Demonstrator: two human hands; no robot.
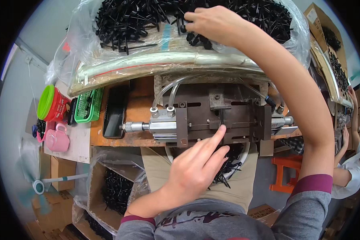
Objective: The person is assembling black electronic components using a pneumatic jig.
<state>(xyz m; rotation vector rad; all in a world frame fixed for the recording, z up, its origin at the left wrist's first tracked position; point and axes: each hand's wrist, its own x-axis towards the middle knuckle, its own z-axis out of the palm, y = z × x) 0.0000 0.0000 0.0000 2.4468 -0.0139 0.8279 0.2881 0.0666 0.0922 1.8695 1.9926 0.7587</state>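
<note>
My left hand (196, 166) reaches over the metal clamping fixture (232, 108), index finger stretched out and the others loosely bent. Its fingertip touches or hovers just over a thin black pin-like part (222, 116) in the middle of the fixture. No thing shows in its grasp. Up at the far side, my right hand (216, 26) dips its curled fingers into a heap of black plastic pin-like parts (128, 24). Whatever lies between those fingertips is hidden. Two air cylinders, the left one (163, 126) and the right one (278, 122), flank the fixture.
A white bowl (244, 160) of black parts sits in my lap. To the left are a black phone (116, 114), a green basket (89, 106), a red tub (57, 106) and a pink mug (57, 139). An orange stool (284, 174) stands right; another person (350, 176) works beyond.
</note>
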